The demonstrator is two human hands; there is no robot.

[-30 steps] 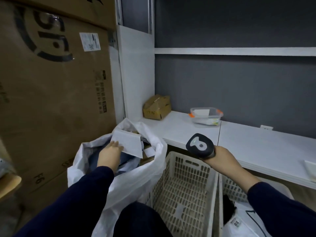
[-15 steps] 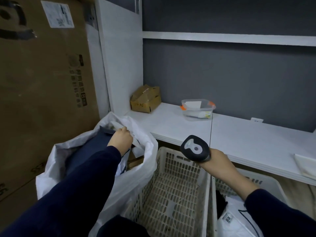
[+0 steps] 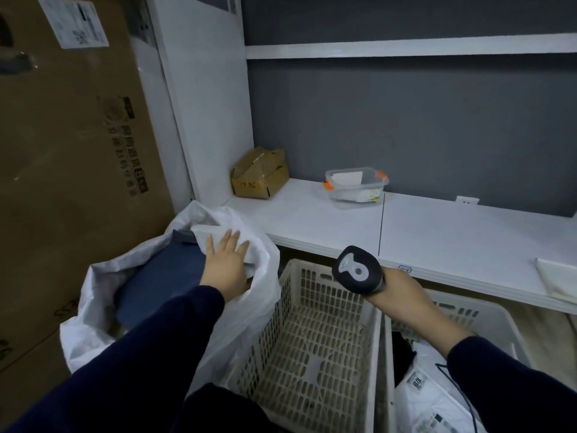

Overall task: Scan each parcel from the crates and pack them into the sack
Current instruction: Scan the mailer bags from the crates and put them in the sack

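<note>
A white woven sack (image 3: 93,310) stands open at the lower left, with a dark blue parcel (image 3: 162,279) and a white parcel (image 3: 206,234) inside. My left hand (image 3: 226,264) lies over the sack's mouth, fingers spread flat on the white parcel. My right hand (image 3: 396,289) grips a dark handheld scanner (image 3: 356,270) above two cream plastic crates. The left crate (image 3: 312,339) holds no parcels that I can see. The right crate (image 3: 496,320) holds white labelled parcels (image 3: 427,398) and something black.
A big cardboard box (image 3: 71,157) stands against the sack's left side. The white shelf (image 3: 437,232) behind the crates carries a small brown carton (image 3: 259,176), a clear tub (image 3: 356,184) with orange clips, and a white sheet (image 3: 559,279) at the right edge.
My left hand let go of the white parcel inside the sack and now lies flat on it with straight fingers. The scanner hand stayed over the crates.
</note>
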